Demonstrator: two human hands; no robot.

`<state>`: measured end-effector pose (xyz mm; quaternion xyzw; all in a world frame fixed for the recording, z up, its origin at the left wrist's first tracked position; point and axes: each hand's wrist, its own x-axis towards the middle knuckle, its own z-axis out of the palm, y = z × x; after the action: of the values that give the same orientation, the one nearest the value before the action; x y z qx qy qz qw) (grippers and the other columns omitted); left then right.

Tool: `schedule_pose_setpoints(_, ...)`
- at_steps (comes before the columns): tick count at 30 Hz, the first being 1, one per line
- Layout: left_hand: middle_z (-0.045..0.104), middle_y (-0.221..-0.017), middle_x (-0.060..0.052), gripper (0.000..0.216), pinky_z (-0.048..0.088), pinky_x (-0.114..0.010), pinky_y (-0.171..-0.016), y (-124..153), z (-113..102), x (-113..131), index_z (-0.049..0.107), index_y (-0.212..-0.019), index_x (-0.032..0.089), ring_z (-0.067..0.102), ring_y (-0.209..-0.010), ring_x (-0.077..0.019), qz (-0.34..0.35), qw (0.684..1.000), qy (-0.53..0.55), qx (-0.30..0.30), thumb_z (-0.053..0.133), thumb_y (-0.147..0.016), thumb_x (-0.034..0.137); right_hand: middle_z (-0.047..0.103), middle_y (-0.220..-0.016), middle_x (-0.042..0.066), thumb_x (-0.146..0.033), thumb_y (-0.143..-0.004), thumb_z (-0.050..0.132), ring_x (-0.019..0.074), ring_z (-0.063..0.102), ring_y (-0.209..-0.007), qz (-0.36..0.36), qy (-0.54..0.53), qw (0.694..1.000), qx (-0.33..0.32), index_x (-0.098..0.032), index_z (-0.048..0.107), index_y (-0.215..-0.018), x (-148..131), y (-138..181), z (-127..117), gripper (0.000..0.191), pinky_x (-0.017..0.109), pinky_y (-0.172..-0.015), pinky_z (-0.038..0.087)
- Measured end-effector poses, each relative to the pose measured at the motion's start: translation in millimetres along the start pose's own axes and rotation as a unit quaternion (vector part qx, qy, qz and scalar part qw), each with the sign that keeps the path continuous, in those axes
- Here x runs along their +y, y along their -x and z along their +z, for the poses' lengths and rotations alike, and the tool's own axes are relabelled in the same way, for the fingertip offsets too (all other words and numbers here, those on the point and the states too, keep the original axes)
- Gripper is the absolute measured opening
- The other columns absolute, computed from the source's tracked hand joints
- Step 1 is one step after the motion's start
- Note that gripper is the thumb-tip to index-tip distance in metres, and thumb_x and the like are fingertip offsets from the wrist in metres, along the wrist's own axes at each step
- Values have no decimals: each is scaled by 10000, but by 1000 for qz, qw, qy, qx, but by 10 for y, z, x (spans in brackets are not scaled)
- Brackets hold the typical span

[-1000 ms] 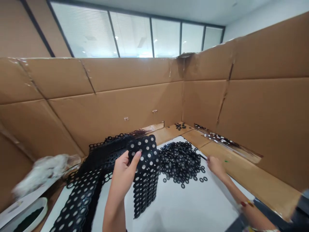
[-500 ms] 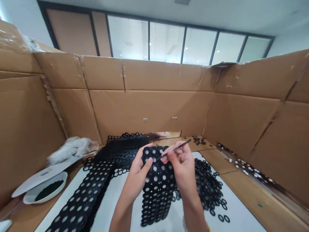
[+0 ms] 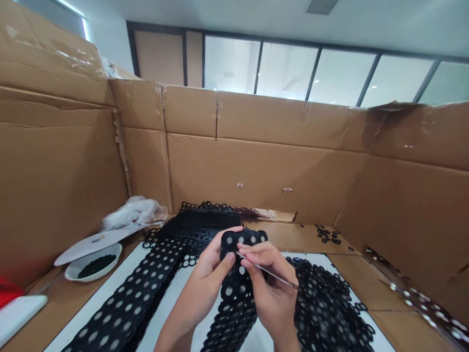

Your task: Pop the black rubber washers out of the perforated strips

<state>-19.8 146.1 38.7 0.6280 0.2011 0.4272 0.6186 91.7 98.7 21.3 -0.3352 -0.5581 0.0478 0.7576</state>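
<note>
My left hand (image 3: 207, 276) pinches the upper end of a strip of joined black rings (image 3: 234, 313) between thumb and fingers. The strip hangs down to the white board, pale round spots showing through its rings. In my right hand (image 3: 269, 293) is a thin metal needle-like tool (image 3: 282, 279), gripped between thumb and fingers. Its tip meets the strip close to my left thumb; exactly where it enters, if at all, is hidden. To the left lies a longer finished-looking ring strip (image 3: 124, 303). A heap of loose black rings (image 3: 322, 303) is at the right.
A white bowl (image 3: 117, 252) of small dark bits stands left, under a white disc (image 3: 88, 244) and beside crumpled clear plastic (image 3: 135, 212). More black ring mesh (image 3: 205, 220) lies behind. Cardboard walls (image 3: 264, 161) enclose the white board (image 3: 168, 313). Several loose rings (image 3: 328, 234) lie at the back.
The view has turned left. The tool's outer end has swung from pointing up and right to pointing down and right. The held strip's top edge now tips toward me.
</note>
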Motion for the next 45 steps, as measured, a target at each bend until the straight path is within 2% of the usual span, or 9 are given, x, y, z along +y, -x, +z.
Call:
schedule_pose_setpoints(8,512,-1306,-36,382,352,-317,-1013,3,47,-7,508,-1234,289,459,-1199,-245,31,998,-50,17,532,-855,332,656,-889,36,25,-776,520,205,651,-917,-120,131,982,-54,-257,610,-908,62,27,-10,324,362,-738,574)
schedule_pose_setpoints(16,419,-1385,-41,419,325,-320,-1028,47,21,-16,342,-1338,291,402,-1249,-216,75,971,-225,-39,370,-923,232,666,-782,26,-14,-781,563,199,635,-814,-219,184,958,15,-229,590,-799,239,27,62,218,379,-668,571)
schedule_pose_setpoints(19,394,-1403,-52,431,309,-338,-1039,50,67,-29,300,-1359,277,407,-1247,-211,60,967,-244,-40,346,-933,235,674,-782,35,-17,-787,548,201,625,-841,-213,202,956,21,-208,580,-762,241,2,26,195,396,-712,561)
schedule_pose_setpoints(22,386,-1412,-68,458,328,-339,-1025,50,140,-81,245,-1388,263,355,-1291,-223,50,967,-251,-12,331,-938,264,682,-958,72,-22,-797,522,223,619,-967,-191,209,959,-7,-200,579,-784,256,-21,-53,188,414,-796,542)
schedule_pose_setpoints(27,534,-1285,-113,494,409,-386,-934,88,239,-155,253,-1401,229,457,-1214,-284,19,965,-262,9,368,-923,272,699,-971,61,-51,-834,471,177,670,-882,-127,172,976,-37,-209,595,-852,299,-14,-202,201,276,-716,560)
schedule_pose_setpoints(30,509,-1320,-99,516,397,-385,-954,124,245,-140,281,-1402,246,481,-1190,-281,14,968,-249,-2,418,-905,268,710,-878,17,-34,-832,467,155,674,-814,-79,112,990,10,-227,588,-866,278,-2,-243,230,271,-708,551)
schedule_pose_setpoints(35,382,-1429,-29,461,264,-337,-1072,119,214,-95,367,-1366,275,316,-1316,-217,2,977,-208,-43,432,-909,289,694,-811,6,-48,-838,486,183,670,-775,-45,14,991,123,-229,571,-814,147,-50,-274,201,352,-722,552)
schedule_pose_setpoints(40,620,-1177,-51,272,359,-352,-1012,148,240,-9,629,-1102,250,502,-1157,-242,-41,998,-27,27,561,-846,312,663,-970,51,6,-791,506,191,637,-900,-83,9,996,-10,-208,583,-801,-91,-113,-297,228,372,-774,542)
schedule_pose_setpoints(45,693,-836,-30,183,502,-286,-800,238,343,168,686,-930,228,646,-775,-182,-75,986,85,123,673,-756,282,625,-809,37,-9,-774,535,150,604,-751,-123,73,990,2,-201,572,-796,-171,-144,-284,197,284,-654,537)
